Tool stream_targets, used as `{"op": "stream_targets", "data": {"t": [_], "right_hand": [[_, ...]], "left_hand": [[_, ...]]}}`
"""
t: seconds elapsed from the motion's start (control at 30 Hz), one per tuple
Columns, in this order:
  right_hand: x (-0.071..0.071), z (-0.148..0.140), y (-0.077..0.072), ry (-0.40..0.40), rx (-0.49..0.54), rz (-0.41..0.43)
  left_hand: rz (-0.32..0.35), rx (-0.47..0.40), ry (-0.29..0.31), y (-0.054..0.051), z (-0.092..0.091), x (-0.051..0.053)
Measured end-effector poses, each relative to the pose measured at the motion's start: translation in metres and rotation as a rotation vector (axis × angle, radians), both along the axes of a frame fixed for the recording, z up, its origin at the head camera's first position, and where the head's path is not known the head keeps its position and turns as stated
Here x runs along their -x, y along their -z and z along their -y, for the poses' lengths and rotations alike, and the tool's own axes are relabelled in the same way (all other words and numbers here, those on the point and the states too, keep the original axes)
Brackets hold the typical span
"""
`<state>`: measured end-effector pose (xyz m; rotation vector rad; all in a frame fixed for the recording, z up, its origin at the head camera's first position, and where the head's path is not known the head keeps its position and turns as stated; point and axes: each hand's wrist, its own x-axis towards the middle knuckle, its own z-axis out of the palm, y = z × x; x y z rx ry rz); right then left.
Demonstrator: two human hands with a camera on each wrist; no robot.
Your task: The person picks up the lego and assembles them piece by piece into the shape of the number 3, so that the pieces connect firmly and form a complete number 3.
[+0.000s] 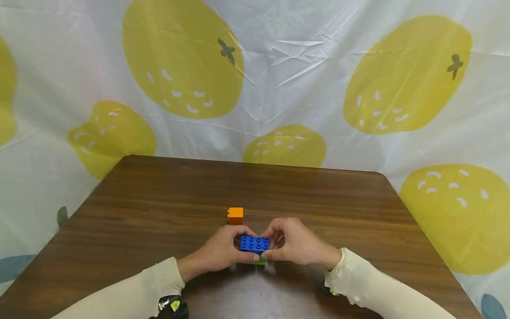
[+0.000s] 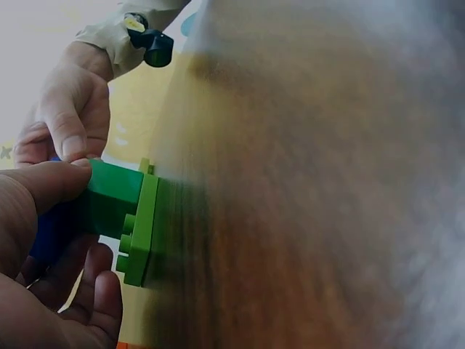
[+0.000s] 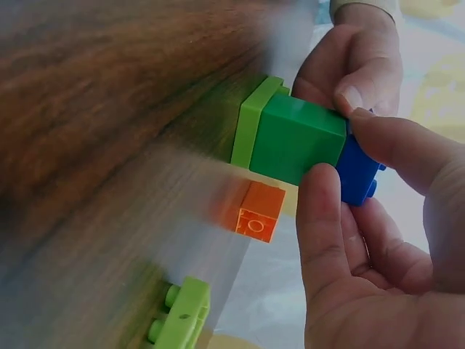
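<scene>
A blue toy building brick, studs up, tops a small stack between the two hands. Below it, a dark green brick stands on a thin light green plate that rests at the table surface. My left hand grips the blue brick from the left, its thumb along the near side. From the right, my right hand pinches the same brick between thumb and fingers. Both thumb tips nearly meet at the front. In the head view the hands and the blue brick hide most of the green pieces.
An orange brick lies on its side just beyond the left hand on the brown wooden table. Another light green piece shows low in the right wrist view. Behind the table hangs a white cloth with yellow fruit prints.
</scene>
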<state>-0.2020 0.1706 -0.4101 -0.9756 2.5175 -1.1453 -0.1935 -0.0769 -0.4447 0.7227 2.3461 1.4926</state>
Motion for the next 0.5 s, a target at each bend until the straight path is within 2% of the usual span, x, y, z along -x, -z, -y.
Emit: {"op": "stream_targets", "data": {"t": [0.5], "right_hand": [[-0.003,-0.014,-0.001,-0.015,0.027,0.039]], "left_hand": [[0.008,0.009,0.011,-0.003,0.001,-0.001]]}}
